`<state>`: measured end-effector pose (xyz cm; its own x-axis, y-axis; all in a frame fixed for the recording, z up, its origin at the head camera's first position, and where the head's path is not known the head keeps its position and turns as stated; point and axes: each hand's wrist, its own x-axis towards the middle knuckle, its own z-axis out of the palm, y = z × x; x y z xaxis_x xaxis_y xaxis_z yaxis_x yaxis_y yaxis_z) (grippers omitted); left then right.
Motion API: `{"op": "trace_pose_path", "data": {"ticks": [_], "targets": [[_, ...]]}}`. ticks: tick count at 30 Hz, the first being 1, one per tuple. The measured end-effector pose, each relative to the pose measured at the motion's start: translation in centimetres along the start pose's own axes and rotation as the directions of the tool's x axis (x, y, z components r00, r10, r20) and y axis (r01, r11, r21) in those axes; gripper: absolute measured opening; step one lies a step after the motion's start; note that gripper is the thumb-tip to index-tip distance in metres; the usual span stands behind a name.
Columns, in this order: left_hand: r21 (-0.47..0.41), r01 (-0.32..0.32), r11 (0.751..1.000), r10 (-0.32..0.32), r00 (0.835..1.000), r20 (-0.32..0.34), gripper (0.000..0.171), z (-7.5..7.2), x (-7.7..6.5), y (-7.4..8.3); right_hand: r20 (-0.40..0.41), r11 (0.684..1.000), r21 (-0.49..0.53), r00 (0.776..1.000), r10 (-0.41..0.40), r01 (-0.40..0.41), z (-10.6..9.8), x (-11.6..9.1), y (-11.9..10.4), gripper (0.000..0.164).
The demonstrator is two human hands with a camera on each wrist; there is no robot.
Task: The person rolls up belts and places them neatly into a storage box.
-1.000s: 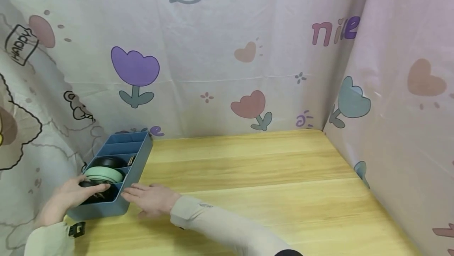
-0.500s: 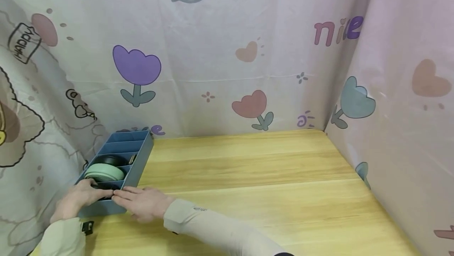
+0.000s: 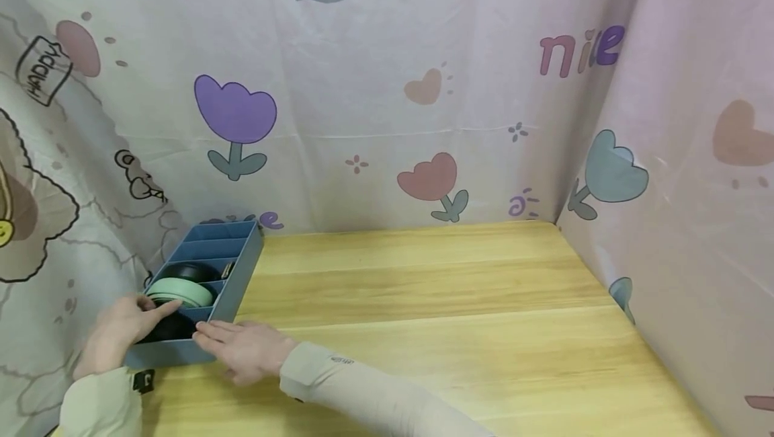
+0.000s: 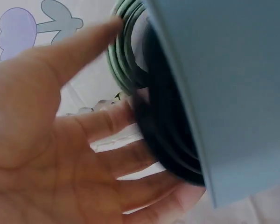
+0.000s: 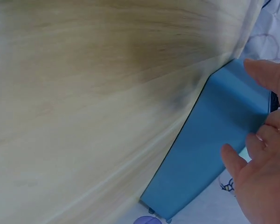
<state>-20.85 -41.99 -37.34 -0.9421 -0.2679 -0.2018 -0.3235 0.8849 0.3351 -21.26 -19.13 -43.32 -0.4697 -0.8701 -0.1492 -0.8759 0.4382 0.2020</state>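
A blue divided box (image 3: 238,289) stands at the table's left. In its nearest compartment sits a black coil (image 3: 169,328), perhaps a rolled belt; a mint-green coil (image 3: 181,291) fills the one behind. My left hand (image 3: 115,329) is over the box's left side. In the left wrist view its fingers (image 4: 135,158) lie fairly straight against the black coil (image 4: 175,140), and the thumb reaches toward the green coil (image 4: 122,51). My right hand (image 3: 248,349), fingers extended, rests at the box's near right rim; the right wrist view shows it beside the blue wall (image 5: 210,140).
Another black coil (image 3: 192,271) and a small dark item with a light edge (image 3: 227,269) occupy the third compartment. Printed cloth (image 3: 363,87) hangs behind and along both sides of the wooden table (image 3: 435,309).
My left hand dipped into the nearest compartment, then drew back up and left, leaving the black coil sitting lower there. The right hand shifted slightly left onto the box's rim.
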Motion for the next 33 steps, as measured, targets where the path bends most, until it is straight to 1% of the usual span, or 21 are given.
{"op": "trace_pose_path", "data": {"ticks": [2, 4, 6, 8, 10, 11, 12, 13, 16, 18, 19, 20, 22, 23, 26, 28, 31, 33], "targets": [[-0.005, 0.055, 0.998, -0.055, 0.998, -0.030, 0.081, -0.3, -0.2, 0.1, -0.003, 1.000, 0.006, 1.000, 0.004, -0.004, 0.1, -0.1, 0.1, 0.087], [-0.015, 0.091, 0.996, -0.092, 0.994, -0.067, 0.079, -0.4, -0.4, 0.2, -0.005, 1.000, 0.011, 1.000, 0.002, -0.002, 0.2, -0.2, 0.2, 0.089], [-0.035, 0.105, 0.994, -0.108, 0.989, -0.101, 0.075, -0.5, -0.8, 0.5, -0.007, 1.000, 0.021, 1.000, -0.007, 0.007, 0.3, -0.4, 0.4, 0.089], [-0.050, 0.113, 0.992, -0.119, 0.984, -0.132, 0.067, -0.5, -1.1, 0.9, -0.012, 0.999, 0.030, 1.000, -0.015, 0.016, 0.5, -0.5, 0.5, 0.089], [-0.067, 0.097, 0.993, -0.108, 0.976, -0.189, 0.057, -0.4, -1.5, 1.5, -0.014, 0.999, 0.031, 1.000, -0.021, 0.022, 0.7, -0.8, 0.7, 0.089], [-0.073, 0.080, 0.994, -0.095, 0.968, -0.233, 0.052, -0.2, -1.7, 1.8, -0.018, 0.999, 0.026, 1.000, -0.020, 0.020, 0.8, -0.9, 0.8, 0.088], [-0.075, 0.060, 0.995, -0.079, 0.956, -0.281, 0.045, -0.1, -1.8, 2.2, -0.025, 1.000, 0.014, 1.000, -0.017, 0.018, 1.0, -1.1, 1.0, 0.088], [-0.075, 0.033, 0.997, -0.056, 0.940, -0.337, 0.040, 0.2, -1.9, 2.6, -0.030, 1.000, 0.006, 1.000, -0.009, 0.009, 1.2, -1.2, 1.2, 0.087], [-0.065, -0.042, 0.997, 0.005, 0.875, -0.483, 0.030, 1.2, -2.1, 4.3, -0.052, 0.999, 0.004, 0.998, 0.040, -0.039, 1.6, -2.0, 2.1, 0.084], [-0.053, -0.082, 0.995, 0.040, 0.841, -0.540, 0.029, 2.0, -2.0, 5.5, -0.052, 0.994, 0.046, 0.994, 0.098, -0.095, 1.9, -2.7, 2.9, 0.081], [-0.045, -0.106, 0.993, 0.063, 0.827, -0.558, 0.030, 2.5, -2.0, 6.2, -0.046, 0.988, 0.086, 0.990, 0.132, -0.128, 2.0, -3.1, 3.4, 0.079], [-0.038, -0.127, 0.991, 0.083, 0.819, -0.568, 0.030, 3.0, -1.9, 6.9, -0.041, 0.979, 0.124, 0.985, 0.167, -0.161, 2.2, -3.6, 4.0, 0.078], [-0.014, -0.182, 0.983, 0.141, 0.809, -0.571, 0.028, 4.0, -1.5, 8.3, -0.034, 0.955, 0.201, 0.973, 0.230, -0.218, 2.5, -4.6, 5.2, 0.075], [0.002, -0.208, 0.978, 0.173, 0.807, -0.564, 0.027, 4.5, -1.4, 9.0, -0.023, 0.940, 0.237, 0.966, 0.259, -0.246, 2.8, -5.2, 5.8, 0.074], [0.041, -0.284, 0.958, 0.261, 0.803, -0.536, 0.027, 6.0, -1.1, 10.9, -0.015, 0.899, 0.323, 0.948, 0.319, -0.297, 3.7, -6.9, 7.8, 0.071], [0.068, -0.334, 0.940, 0.318, 0.788, -0.528, 0.032, 7.0, -1.1, 12.0, -0.005, 0.869, 0.375, 0.937, 0.350, -0.323, 4.2, -8.1, 9.2, 0.070], [0.078, -0.404, 0.911, 0.385, 0.769, -0.510, 0.045, 8.6, -1.2, 13.6, -0.002, 0.831, 0.426, 0.918, 0.396, -0.357, 5.2, -10.3, 11.3, 0.068], [0.067, -0.437, 0.897, 0.412, 0.770, -0.487, 0.053, 9.7, -1.4, 14.4, -0.005, 0.813, 0.438, 0.904, 0.428, -0.383, 5.8, -11.8, 12.6, 0.067]]}}
